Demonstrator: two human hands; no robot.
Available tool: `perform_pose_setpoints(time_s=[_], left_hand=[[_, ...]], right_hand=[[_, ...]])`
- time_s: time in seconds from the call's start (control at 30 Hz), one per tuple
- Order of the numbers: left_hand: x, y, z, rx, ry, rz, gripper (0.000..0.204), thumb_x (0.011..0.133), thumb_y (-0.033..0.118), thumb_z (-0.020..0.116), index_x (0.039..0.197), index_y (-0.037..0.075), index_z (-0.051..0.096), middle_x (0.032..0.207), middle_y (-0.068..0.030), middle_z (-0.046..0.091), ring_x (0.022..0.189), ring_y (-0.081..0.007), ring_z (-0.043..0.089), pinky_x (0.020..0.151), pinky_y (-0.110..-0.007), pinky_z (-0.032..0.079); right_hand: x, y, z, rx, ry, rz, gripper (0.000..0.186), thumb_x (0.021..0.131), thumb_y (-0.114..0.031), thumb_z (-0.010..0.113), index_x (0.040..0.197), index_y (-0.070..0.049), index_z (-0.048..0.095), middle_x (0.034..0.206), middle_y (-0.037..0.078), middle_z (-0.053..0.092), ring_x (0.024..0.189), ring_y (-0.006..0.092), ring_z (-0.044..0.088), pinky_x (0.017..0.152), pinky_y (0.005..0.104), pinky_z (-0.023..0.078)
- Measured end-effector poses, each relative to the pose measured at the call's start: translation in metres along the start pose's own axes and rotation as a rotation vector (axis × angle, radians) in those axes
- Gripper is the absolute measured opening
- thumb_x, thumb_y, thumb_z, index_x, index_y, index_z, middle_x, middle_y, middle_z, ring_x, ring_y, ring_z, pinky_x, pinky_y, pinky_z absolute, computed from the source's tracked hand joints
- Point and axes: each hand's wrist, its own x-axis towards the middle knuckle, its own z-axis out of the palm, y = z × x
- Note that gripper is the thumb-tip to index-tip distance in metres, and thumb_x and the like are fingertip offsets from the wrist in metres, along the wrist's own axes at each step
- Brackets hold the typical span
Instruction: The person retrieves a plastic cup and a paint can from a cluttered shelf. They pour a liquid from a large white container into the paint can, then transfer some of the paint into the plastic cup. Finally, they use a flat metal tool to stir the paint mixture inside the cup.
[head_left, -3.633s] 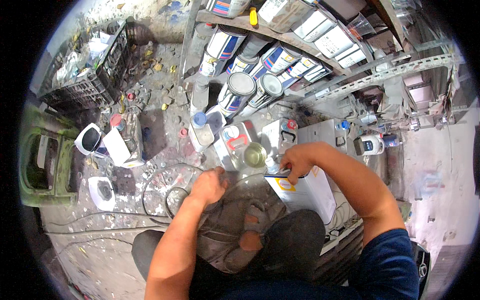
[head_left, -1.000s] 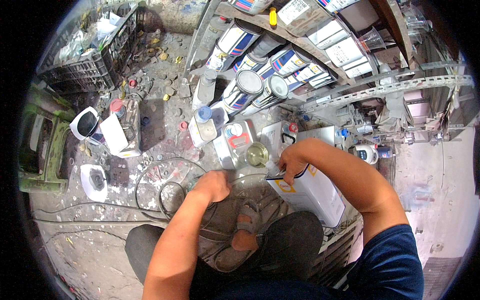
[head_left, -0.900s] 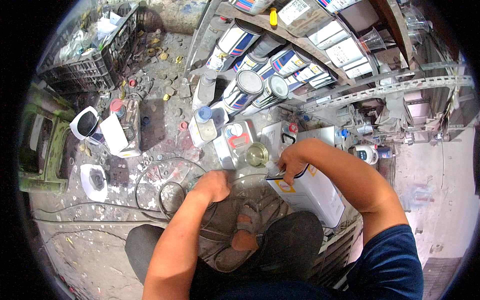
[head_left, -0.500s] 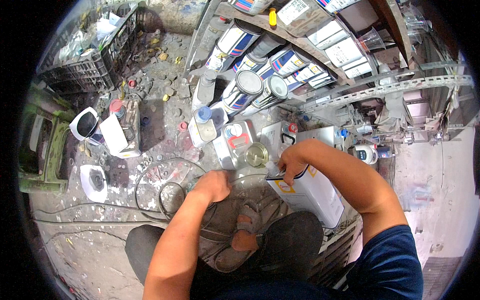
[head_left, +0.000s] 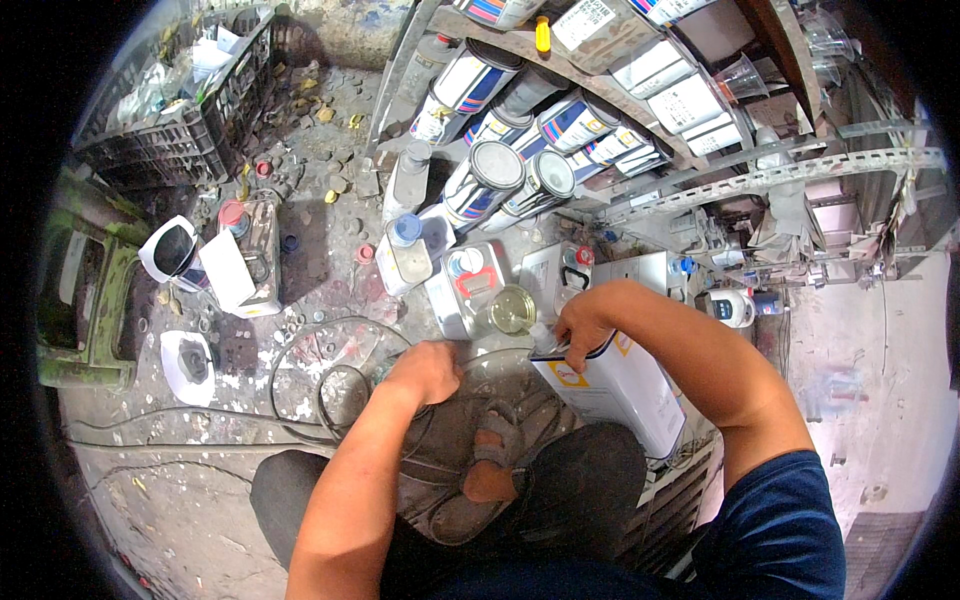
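Note:
My left hand (head_left: 425, 370) is closed around a clear plastic hose (head_left: 495, 353) that arcs over to my right hand (head_left: 580, 325). My right hand pinches the hose's other end at the top of a large white rectangular tin can (head_left: 615, 390) standing by my right knee. What sits under my left hand is hidden by the hand. A small open round tin (head_left: 512, 308) with yellowish liquid stands just beyond the hose, between the two hands. My sandalled foot (head_left: 495, 455) rests below the hose.
Round paint cans (head_left: 495, 175) lie stacked on a low metal shelf ahead. Plastic bottles (head_left: 405, 250) and square tins (head_left: 465, 285) crowd the stained floor. A black crate (head_left: 175, 130) and a green stool (head_left: 85, 300) stand at left. Loops of cable (head_left: 310, 360) lie by my left knee.
Both hands keep their hold on the hose in the same places. The view has shifted slightly since the oldest frame; nothing else has visibly moved.

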Motion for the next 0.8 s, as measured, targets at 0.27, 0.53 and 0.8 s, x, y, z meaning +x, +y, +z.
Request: perform_pose_setpoints(time_s=[0.27, 0.53, 0.8], left_hand=[[-0.001, -0.001, -0.001, 0.01, -0.011, 0.006, 0.031, 0.077, 0.023, 0.056, 0.097, 0.001, 0.064, 0.093, -0.0275, 0.063, 0.093, -0.0427, 0.06, 0.083, -0.048, 0.048], [-0.003, 0.001, -0.001, -0.017, 0.003, 0.004, 0.03, 0.078, 0.024, 0.054, 0.096, 0.002, 0.064, 0.093, -0.0272, 0.063, 0.093, -0.0437, 0.059, 0.082, -0.049, 0.047], [-0.004, 0.0, -0.004, 0.014, -0.059, -0.011, 0.03, 0.08, 0.022, 0.056, 0.101, 0.002, 0.065, 0.103, -0.0237, 0.064, 0.1, -0.0396, 0.059, 0.088, -0.046, 0.047]], right_hand=[[-0.003, -0.002, 0.001, 0.035, 0.011, 0.009, 0.077, 0.056, -0.041, 0.072, 0.124, -0.008, 0.059, 0.118, 0.013, 0.063, 0.105, 0.0293, 0.06, 0.087, 0.0385, 0.048], [-0.006, 0.006, 0.013, 0.029, 0.092, -0.082, 0.069, 0.059, -0.04, 0.072, 0.118, -0.006, 0.061, 0.11, 0.015, 0.064, 0.1, 0.0297, 0.061, 0.083, 0.0394, 0.048], [-0.055, 0.027, 0.055, 0.191, 0.418, -0.24, 0.066, 0.06, -0.036, 0.071, 0.115, -0.002, 0.059, 0.111, 0.018, 0.059, 0.09, 0.0326, 0.062, 0.076, 0.0397, 0.05]])
